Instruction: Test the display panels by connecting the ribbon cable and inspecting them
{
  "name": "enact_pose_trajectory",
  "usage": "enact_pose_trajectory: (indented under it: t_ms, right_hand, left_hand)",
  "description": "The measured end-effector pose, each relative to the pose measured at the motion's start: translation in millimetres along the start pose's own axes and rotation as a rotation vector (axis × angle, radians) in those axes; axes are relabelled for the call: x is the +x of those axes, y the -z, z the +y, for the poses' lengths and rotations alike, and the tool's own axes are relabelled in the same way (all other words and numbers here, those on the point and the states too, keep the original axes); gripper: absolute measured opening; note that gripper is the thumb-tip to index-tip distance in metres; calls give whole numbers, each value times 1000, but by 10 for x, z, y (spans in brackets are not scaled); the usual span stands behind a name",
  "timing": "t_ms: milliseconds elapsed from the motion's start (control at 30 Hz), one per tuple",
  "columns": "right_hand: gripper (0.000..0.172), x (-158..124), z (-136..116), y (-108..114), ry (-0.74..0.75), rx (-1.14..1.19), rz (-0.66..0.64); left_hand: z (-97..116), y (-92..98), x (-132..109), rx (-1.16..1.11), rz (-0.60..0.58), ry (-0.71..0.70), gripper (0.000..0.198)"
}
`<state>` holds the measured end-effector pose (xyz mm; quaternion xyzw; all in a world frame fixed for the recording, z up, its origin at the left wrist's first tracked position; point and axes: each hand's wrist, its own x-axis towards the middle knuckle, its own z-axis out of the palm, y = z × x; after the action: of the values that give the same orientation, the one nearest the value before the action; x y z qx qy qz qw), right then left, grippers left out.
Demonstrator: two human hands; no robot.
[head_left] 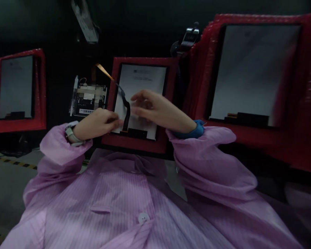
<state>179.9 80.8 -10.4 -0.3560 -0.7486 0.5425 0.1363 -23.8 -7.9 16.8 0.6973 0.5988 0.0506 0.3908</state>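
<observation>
In the middle lies a display panel (145,86), its pale back facing up, on a red bubble-wrap pad (160,147). A black flex cable (128,116) rises from the panel's lower edge and runs up over its left side to an orange end strip (105,71). My left hand (97,122) is at the panel's lower left, fingers curled and thumb tip close beside the cable; anything in the pinch is hidden. Over the panel, right of the cable, hovers my right hand (154,107), its fingers bent, apart and partly blurred, with nothing visible in them.
Left of the pad sits a small circuit-board assembly (90,98) with a white pen-like piece (74,95) along its side. Another panel (17,88) rests on red wrap at far left. A larger-looking panel (254,72) tops stacked red wrap at right. A metal device (189,37) stands behind.
</observation>
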Motion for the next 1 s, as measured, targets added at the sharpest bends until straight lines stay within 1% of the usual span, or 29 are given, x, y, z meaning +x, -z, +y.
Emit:
enact_pose_trajectory:
  t_ms: [33, 67, 100, 133, 167, 200, 233, 300, 333, 400, 467, 500, 600, 633, 667, 733, 833, 900, 1000]
  right_hand:
    - [19, 13, 27, 32, 9, -54, 123]
    - [16, 29, 56, 56, 12, -124, 263]
    - [15, 44, 86, 70, 9, -208, 399]
    - [16, 58, 113, 74, -2, -296, 520]
    - [19, 69, 136, 69, -24, -384, 604]
    - [22, 77, 153, 57, -57, -459, 647]
    - [25, 82, 164, 39, -96, -516, 657]
    - [33, 80, 171, -2, -168, -581, 605]
    - [36, 74, 167, -22, -190, -597, 573]
    - [41, 57, 152, -52, -212, -615, 526]
    - [45, 35, 130, -67, -226, -625, 498]
    - [46, 25, 119, -71, -233, -625, 489]
    - [48, 2, 101, -74, -255, -623, 465]
    - [48, -1, 101, -75, -258, -624, 460]
    - [48, -4, 104, -76, -258, -626, 456]
    - [48, -5, 111, -78, -249, -631, 450]
    - [48, -11, 113, -81, -240, -635, 436]
    - [48, -21, 104, -82, -239, -642, 426]
    - [48, -32, 88, -81, -238, -651, 419]
  left_hand:
    - [5, -77, -93, -6, 148, 35, 33]
    - [14, -179, -182, -12, 310, 70, 29]
    - [23, -303, -262, -6, 446, 91, 26]
    - [32, -442, -331, 21, 553, 94, 25]
    - [39, -589, -386, 66, 622, 78, 22]
    - [43, -734, -428, 115, 678, 59, 19]
    - [44, -867, -457, 157, 711, 54, 18]
    - [38, -1068, -489, 222, 778, 64, 20]
    - [30, -1124, -496, 239, 802, 70, 20]
    - [0, -1141, -502, 244, 823, 62, 21]
    - [-58, -1054, -494, 224, 821, 51, 21]
    - [-99, -989, -481, 226, 844, 58, 22]
    - [-263, -793, -400, 328, 1004, 128, 27]
    - [-322, -747, -362, 378, 1040, 142, 31]
    - [-376, -717, -323, 420, 1042, 144, 35]
    - [-462, -696, -254, 456, 966, 135, 43]
    - [-518, -721, -204, 451, 860, 149, 46]
    - [-522, -738, -203, 451, 843, 162, 46]
    - [-517, -741, -216, 450, 849, 162, 46]
